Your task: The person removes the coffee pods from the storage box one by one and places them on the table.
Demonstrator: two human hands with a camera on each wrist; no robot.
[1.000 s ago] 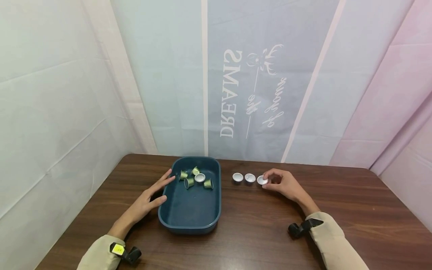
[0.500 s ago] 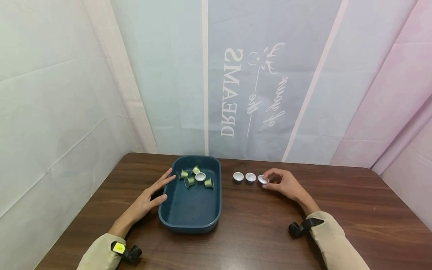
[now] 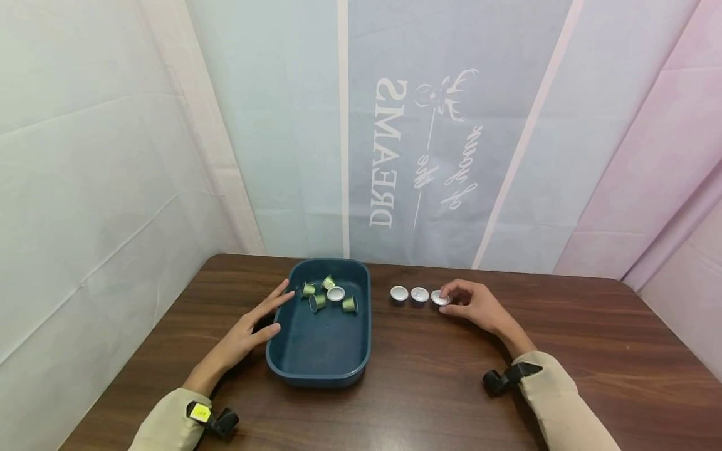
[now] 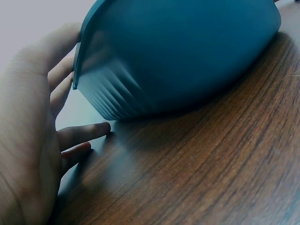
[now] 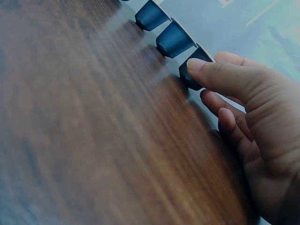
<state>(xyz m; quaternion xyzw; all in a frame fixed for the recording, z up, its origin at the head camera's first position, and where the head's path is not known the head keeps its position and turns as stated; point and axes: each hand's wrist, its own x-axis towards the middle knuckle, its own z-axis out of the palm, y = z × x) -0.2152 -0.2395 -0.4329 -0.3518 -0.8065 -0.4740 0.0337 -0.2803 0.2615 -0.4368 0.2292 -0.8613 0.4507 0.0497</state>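
Note:
In the head view my right hand [image 3: 476, 306] pinches a dark blue coffee capsule [image 5: 191, 80] between thumb and fingers. Its silver lid [image 3: 439, 297] faces up, and it stands on the table at the right end of a short row. Two more blue capsules, the middle one [image 3: 420, 295] and the left one [image 3: 399, 294], stand lid up beside it. My left hand [image 3: 242, 338] rests against the left rim of a dark blue plastic basin [image 3: 318, 378], fingers extended. Several green capsules [image 3: 318, 303] lie tipped inside, around one capsule with its silver lid [image 3: 335, 294] up.
The brown wooden table [image 3: 429, 388] ends at a hanging printed cloth [image 3: 429, 188] close behind the basin and the capsule row. A pale cloth [image 3: 101, 188] hangs on the left side. Black camera mounts sit on both wrists.
The right hand stays on the end capsule, which looks slightly more level than a second ago. The left hand and basin hold still; the head view has shifted a little.

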